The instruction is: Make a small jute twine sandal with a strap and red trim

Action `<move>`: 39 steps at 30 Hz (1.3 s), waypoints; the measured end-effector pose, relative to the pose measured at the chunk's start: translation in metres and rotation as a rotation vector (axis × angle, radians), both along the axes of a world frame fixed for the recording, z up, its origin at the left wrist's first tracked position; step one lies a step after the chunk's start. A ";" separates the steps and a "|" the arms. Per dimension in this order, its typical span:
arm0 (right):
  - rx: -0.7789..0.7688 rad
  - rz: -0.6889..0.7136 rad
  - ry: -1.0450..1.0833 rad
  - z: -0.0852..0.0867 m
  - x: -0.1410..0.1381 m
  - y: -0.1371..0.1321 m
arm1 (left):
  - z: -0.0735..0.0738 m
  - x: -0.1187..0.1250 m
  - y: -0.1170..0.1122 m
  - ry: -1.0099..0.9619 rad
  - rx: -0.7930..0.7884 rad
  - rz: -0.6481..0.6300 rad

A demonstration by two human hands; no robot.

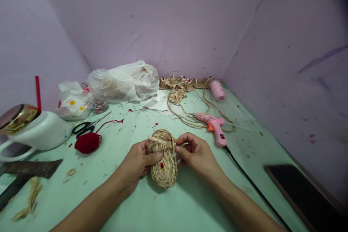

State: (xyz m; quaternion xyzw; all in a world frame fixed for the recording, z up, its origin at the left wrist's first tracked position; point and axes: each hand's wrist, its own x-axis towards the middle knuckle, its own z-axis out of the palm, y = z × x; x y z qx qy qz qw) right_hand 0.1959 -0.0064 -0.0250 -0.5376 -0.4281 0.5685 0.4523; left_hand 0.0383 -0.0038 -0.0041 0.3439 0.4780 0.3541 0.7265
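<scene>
Left hand (pixel 138 161): fingers (pixel 153 157) closed around the left edge of the woven sandal (pixel 164 168), thumb pressed flat on the sole. Right hand (pixel 197 152): fingers (pixel 181 148) pinched on the sandal's right edge, at the point where the braided strap (pixel 160 140) meets it. The sandal lies between the two sets of fingers, its heel end resting on the table (pixel 168 206), toe end pointing away from the person. A small red spot shows on the sole just beside the left thumb.

Beyond the right fingers and near them: a pink glue gun (pixel 214 127) lying on the table, its black cord (pixel 250 181) running back past the right forearm. Farther beyond: a tangle of jute cord (pixel 179 92) and a pink thread spool (pixel 218 90).

Left of the left fingers, well apart: a red yarn ball (pixel 87 142), with scissors (pixel 87 126) just beyond it. Farther left: a white jug (pixel 40 132). Beyond the left fingers, by the wall: a crumpled plastic bag (pixel 126 81).

Right of the right fingers, well apart: a dark flat slab (pixel 301 192); its nature cannot be told.
</scene>
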 end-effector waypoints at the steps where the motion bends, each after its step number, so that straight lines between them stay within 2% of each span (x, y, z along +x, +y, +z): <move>1: 0.015 -0.019 0.015 0.000 0.000 0.000 | 0.000 0.000 0.000 -0.002 0.000 0.003; 5: 0.017 -0.064 0.135 0.001 -0.002 0.000 | -0.002 0.001 -0.001 -0.010 0.000 0.007; 13: 0.010 -0.017 0.224 0.004 0.000 0.000 | -0.008 0.000 0.000 0.009 0.019 0.050; 19: 0.046 -0.010 0.117 -0.005 -0.002 -0.002 | -0.014 -0.001 0.001 0.047 0.043 -0.012; 22: 0.008 -0.013 0.082 -0.012 -0.002 0.000 | -0.018 -0.002 0.001 0.152 0.126 -0.043; 24: -0.021 -0.014 0.082 -0.015 -0.001 0.001 | -0.019 -0.002 -0.001 0.256 0.258 -0.049; 27: -0.041 -0.012 0.093 -0.016 0.000 0.002 | -0.017 -0.004 -0.003 0.527 0.458 0.000; 29: -0.051 -0.015 0.086 -0.017 0.001 0.002 | -0.017 -0.006 -0.003 0.713 0.526 0.051; 32: -0.067 -0.019 0.068 -0.017 0.000 0.002 | -0.019 -0.010 -0.001 0.794 0.516 0.053; 35: -0.068 -0.037 0.049 -0.017 -0.001 0.001 | -0.023 -0.012 0.003 0.724 0.435 0.063; 39: 0.004 -0.039 -0.096 -0.017 -0.001 0.000 | -0.027 -0.012 0.004 0.675 0.405 0.073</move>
